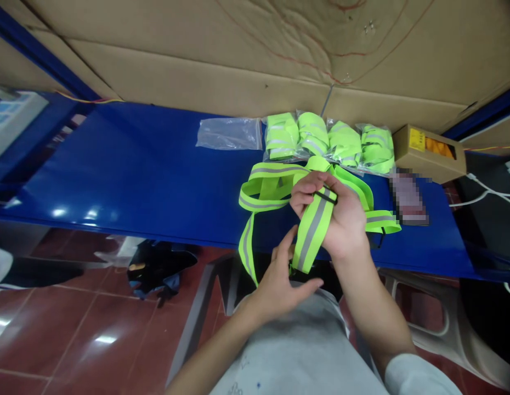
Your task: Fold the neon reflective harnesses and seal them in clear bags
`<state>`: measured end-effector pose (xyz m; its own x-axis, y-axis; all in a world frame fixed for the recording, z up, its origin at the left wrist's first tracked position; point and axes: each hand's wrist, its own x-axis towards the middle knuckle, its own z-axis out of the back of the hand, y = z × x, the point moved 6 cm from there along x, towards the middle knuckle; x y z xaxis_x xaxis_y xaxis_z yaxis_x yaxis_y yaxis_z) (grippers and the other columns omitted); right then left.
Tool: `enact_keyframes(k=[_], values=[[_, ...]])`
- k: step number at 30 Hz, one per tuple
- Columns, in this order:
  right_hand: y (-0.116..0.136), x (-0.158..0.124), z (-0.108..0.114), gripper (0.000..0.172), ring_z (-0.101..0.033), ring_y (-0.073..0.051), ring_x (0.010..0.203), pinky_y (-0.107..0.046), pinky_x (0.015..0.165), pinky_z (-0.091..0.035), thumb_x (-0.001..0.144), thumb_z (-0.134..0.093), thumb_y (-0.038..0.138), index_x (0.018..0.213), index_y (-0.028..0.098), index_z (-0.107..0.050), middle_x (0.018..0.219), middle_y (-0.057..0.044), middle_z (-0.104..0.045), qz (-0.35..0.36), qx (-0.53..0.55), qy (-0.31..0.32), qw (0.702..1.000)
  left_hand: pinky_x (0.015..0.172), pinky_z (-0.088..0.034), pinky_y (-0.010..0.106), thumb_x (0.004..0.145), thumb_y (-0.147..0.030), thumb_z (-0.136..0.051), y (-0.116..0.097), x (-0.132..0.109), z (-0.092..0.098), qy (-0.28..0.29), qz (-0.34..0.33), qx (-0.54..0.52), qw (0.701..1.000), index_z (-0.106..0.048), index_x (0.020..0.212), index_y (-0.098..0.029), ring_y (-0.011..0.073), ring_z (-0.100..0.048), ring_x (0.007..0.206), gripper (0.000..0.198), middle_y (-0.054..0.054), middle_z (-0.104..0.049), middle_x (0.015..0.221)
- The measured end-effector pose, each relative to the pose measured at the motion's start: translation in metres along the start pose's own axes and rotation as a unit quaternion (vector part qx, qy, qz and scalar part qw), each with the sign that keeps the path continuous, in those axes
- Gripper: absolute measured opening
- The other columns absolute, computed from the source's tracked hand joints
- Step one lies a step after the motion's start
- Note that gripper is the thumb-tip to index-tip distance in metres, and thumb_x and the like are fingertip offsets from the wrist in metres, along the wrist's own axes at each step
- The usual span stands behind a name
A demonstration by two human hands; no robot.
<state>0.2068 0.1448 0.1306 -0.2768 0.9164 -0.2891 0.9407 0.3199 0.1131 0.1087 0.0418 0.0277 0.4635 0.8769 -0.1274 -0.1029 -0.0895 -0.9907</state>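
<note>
My right hand [331,211], palm turned up, has its fingers curled round a neon-yellow strap [313,233] with a grey stripe and a black buckle. The strap hangs from it toward my body. Beside the hanging end is my left hand [283,277], thumb and fingers spread; its fingertips are partly behind the strap. More of the loose webbing [265,204] lies in loops on the blue table [127,170], around and behind my right hand.
Several bagged yellow straps [312,134] stand along the back, right of a flat clear bag [230,134]. An open cardboard box [430,156] and a blurred-out flat object [409,197] are at the right. A chair [452,323] is below.
</note>
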Motion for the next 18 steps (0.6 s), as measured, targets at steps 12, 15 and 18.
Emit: enact_keyframes(k=[12,15,18], values=[[0.073,0.044,0.021,0.024,-0.069,-0.019,0.081,-0.030,0.069,-0.057,0.096,-0.055,0.032,0.095,0.017,-0.073,0.084,-0.006,-0.072,0.041,-0.464,-0.063,0.883,0.071,-0.047,0.027,0.093,-0.051,-0.067,-0.023,-0.031,0.041,0.009,0.156,0.165,0.974,-0.056,0.130,-0.028,0.0186,-0.067,0.080,0.046,-0.001,-0.072,0.090],[0.067,0.019,0.038,0.031,-0.069,-0.027,0.113,-0.036,0.095,-0.056,0.093,-0.068,0.046,0.103,0.019,-0.080,0.107,-0.009,-0.078,-0.047,-0.697,-0.035,0.715,0.073,-0.047,0.029,0.095,-0.046,-0.065,-0.029,-0.042,0.041,0.062,0.134,0.243,0.959,-0.057,0.129,-0.031,0.0203,-0.067,0.082,0.038,-0.002,-0.072,0.093],[0.065,-0.014,0.037,0.029,-0.067,-0.029,0.122,-0.036,0.103,-0.051,0.079,-0.086,0.038,0.106,0.027,-0.082,0.121,-0.003,-0.077,-0.082,-0.786,0.043,0.612,0.077,-0.048,0.032,0.093,-0.046,-0.068,-0.034,-0.044,0.038,0.106,0.094,0.318,0.938,-0.057,0.129,-0.032,0.0255,-0.068,0.091,0.040,0.000,-0.073,0.102]])
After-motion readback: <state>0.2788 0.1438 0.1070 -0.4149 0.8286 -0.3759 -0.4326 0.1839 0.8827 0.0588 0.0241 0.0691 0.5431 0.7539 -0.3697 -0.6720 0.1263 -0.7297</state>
